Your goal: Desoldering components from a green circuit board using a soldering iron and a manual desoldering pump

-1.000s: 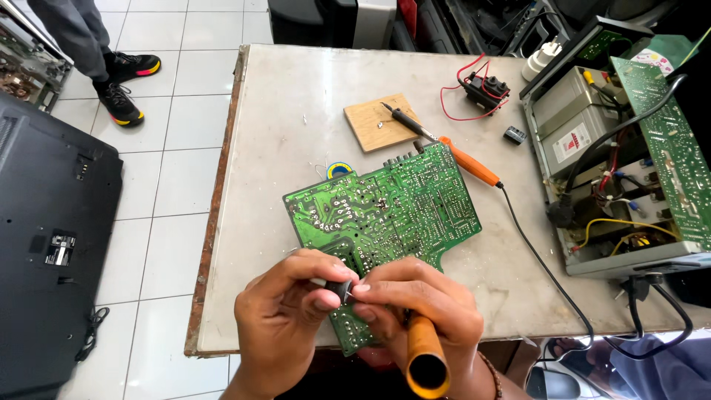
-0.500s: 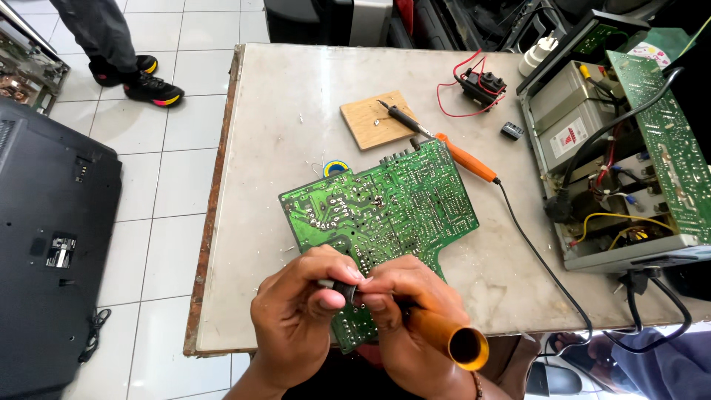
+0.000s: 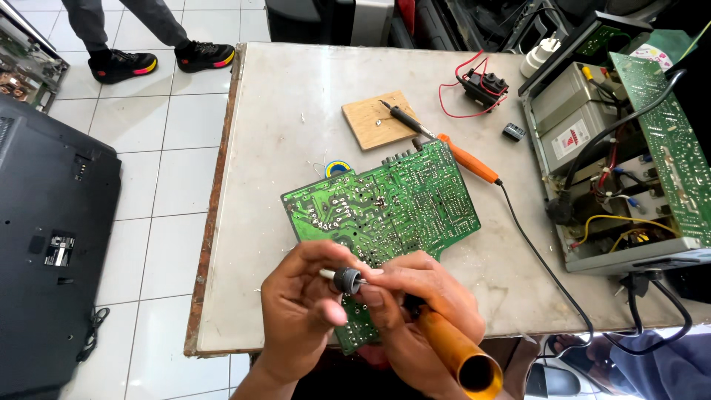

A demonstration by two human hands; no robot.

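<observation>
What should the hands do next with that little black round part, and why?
Probably lower the small black part onto the green circuit board. Both the left hand and right hand pinch it just above the board's near edge, its pin sticking out sideways.

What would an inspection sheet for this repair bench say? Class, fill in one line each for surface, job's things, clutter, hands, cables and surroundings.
Surface: pale table, stained, worn left edge.
Job's things: small dark part pinched by both hands above green board; orange tube in right hand.
Clutter: wood block, soldering iron, open chassis.
Hands: left hand and right hand touching.
Cables: black cord, red wires.
Surroundings: tiled floor, black panel, a person's shoes.
</observation>
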